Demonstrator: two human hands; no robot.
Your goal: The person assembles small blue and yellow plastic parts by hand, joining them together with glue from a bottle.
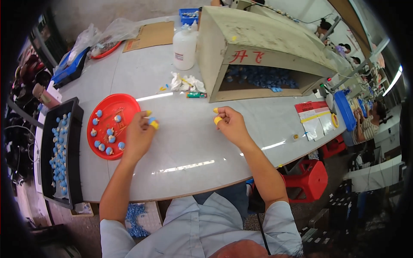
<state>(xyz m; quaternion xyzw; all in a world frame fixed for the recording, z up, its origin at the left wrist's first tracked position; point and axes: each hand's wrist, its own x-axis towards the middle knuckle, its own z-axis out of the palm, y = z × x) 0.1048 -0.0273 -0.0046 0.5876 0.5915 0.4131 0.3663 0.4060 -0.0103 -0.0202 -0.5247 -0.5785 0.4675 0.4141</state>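
Observation:
At the right edge of a red round tray (103, 129), my left hand (138, 138) pinches a small blue piece (151, 120) between fingertips wearing yellow finger covers. Several small round blue-and-cream pieces (112, 139) lie spread over the tray. My right hand (232, 125) hovers over the table in front of a wooden box (258, 34). Its thumb and forefinger, also in yellow covers, stand apart with nothing seen between them; the other fingers are curled. Many blue pieces (266, 77) are heaped inside the box.
A black tray (75, 150) of blue pieces stands at far left. Behind are a white bottle (184, 51), crumpled tissue (186, 82), a green small box (196, 95) and cardboard (150, 36). Papers (313, 118) lie right; a red stool (307, 178) stands below. Co-workers sit at far right.

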